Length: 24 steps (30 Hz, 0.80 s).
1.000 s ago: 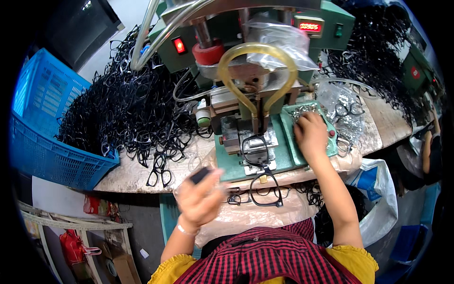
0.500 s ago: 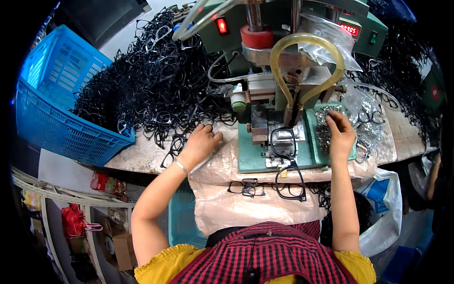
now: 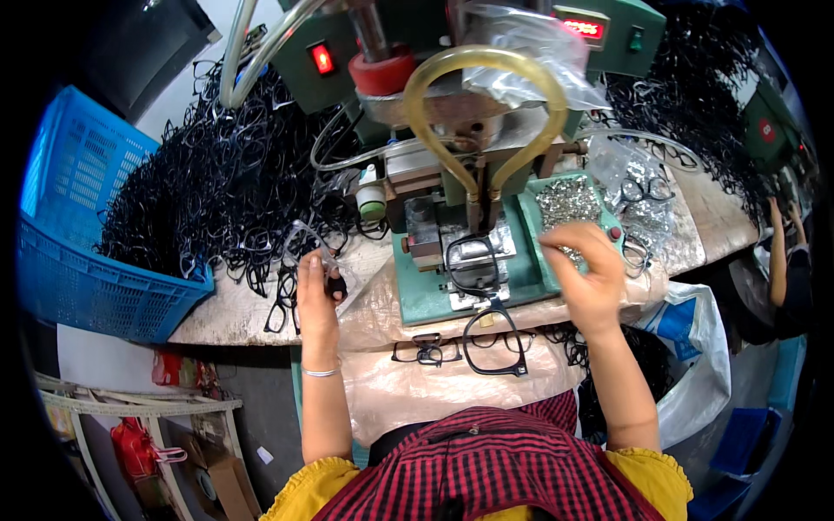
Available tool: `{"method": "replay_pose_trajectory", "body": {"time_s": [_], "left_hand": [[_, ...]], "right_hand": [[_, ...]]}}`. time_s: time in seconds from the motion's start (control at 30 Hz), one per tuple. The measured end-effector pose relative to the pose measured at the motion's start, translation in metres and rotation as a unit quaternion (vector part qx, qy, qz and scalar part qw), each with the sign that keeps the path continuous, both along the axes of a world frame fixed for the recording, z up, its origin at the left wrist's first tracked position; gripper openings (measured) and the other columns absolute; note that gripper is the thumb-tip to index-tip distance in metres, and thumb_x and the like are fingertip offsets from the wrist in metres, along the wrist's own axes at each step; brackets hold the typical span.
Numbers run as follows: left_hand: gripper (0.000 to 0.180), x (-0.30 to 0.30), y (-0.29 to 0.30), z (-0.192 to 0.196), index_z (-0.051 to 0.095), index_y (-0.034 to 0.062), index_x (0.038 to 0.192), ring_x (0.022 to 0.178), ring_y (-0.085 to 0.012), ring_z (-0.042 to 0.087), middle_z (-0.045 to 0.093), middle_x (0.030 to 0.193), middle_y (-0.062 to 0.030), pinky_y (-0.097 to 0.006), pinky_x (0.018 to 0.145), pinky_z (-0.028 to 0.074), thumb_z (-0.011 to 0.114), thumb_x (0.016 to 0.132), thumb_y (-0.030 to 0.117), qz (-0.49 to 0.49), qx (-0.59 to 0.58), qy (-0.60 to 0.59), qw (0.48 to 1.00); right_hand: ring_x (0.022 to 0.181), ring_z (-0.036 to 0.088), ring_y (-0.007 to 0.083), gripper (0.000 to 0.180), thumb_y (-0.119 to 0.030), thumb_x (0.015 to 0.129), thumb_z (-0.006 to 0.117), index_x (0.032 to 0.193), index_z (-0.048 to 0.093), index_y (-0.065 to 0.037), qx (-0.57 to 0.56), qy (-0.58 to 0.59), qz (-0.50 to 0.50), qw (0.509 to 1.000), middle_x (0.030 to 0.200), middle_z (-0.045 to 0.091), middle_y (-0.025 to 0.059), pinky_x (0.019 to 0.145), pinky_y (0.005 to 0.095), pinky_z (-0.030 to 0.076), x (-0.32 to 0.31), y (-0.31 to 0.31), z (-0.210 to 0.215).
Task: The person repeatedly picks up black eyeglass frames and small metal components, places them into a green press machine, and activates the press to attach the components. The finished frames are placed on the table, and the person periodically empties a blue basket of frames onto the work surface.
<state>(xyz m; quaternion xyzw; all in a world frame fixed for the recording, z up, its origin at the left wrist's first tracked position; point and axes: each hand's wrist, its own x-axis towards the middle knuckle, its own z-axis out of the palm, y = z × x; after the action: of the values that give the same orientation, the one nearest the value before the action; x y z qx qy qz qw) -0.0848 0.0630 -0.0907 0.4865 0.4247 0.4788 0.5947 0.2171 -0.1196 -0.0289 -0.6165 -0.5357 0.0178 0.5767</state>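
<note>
My left hand is closed around an eyeglass frame at the edge of a big heap of dark frames. My right hand has thumb and forefinger pinched together, just in front of a green tray of small metal parts. Whatever sits in that pinch is too small or blurred to make out. Between my hands, a black eyeglass frame lies in the press's metal fixture, with its other lens rim hanging over the front edge.
The green press with a looped yellow tube stands ahead. A blue crate is at the left, beside the heap of frames. Loose frames lie on the sheet over my lap. Another person's arm shows far right.
My left hand has taken hold of an eyeglass frame and lifted upright from the heap. My right hand has drawn back from the metal parts toward me. The view has shifted.
</note>
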Motion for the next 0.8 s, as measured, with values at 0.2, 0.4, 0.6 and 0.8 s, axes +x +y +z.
{"method": "replay_pose_trajectory", "body": {"time_s": [0.2,0.4,0.6,0.8], "left_hand": [[0.027,0.01,-0.016,-0.029,0.058,0.0041,0.113,0.08,-0.0143,0.06,0.06,0.095,-0.0051,-0.028,0.069,0.053,0.048,0.106,0.028,0.025,0.045,-0.048,0.998],[0.019,0.032,-0.028,0.024,0.062,0.0016,0.116,0.097,-0.0239,0.067,0.067,0.11,-0.0129,-0.041,0.087,0.059,0.054,0.102,0.012,-0.04,0.217,-0.1,0.97],[0.015,0.052,-0.055,0.088,0.068,0.0042,0.109,0.098,-0.0274,0.067,0.069,0.11,-0.0166,-0.043,0.09,0.054,0.059,0.098,0.01,-0.089,0.46,-0.11,0.876],[0.023,0.084,-0.067,0.086,0.075,0.014,0.093,0.08,-0.0256,0.063,0.073,0.107,-0.005,-0.044,0.085,0.051,0.076,0.071,0.015,-0.215,0.622,0.108,0.745]], "right_hand": [[0.089,0.062,0.0108,0.032,0.004,0.08,0.07,0.11,0.059,0.002,0.054,0.202,0.04,0.977,0.091,0.066,0.0035,0.085,0.0246,0.047,-0.033,0.05,-0.006],[0.09,0.062,0.0103,0.047,0.004,0.08,0.069,0.123,0.05,0.002,0.039,0.287,0.08,0.954,0.092,0.066,0.0058,0.088,0.0251,0.046,-0.033,0.049,0.003],[0.1,0.062,0.0146,0.057,0.001,0.08,0.069,0.132,0.047,0.003,0.034,0.335,0.08,0.938,0.106,0.066,0.0101,0.095,0.0302,0.046,-0.058,0.041,0.025],[0.115,0.06,0.035,0.023,-0.01,0.078,0.07,0.101,0.072,-0.005,-0.062,-0.048,-0.035,0.996,0.12,0.066,0.0137,0.102,0.0435,0.045,0.008,0.025,0.0]]}}
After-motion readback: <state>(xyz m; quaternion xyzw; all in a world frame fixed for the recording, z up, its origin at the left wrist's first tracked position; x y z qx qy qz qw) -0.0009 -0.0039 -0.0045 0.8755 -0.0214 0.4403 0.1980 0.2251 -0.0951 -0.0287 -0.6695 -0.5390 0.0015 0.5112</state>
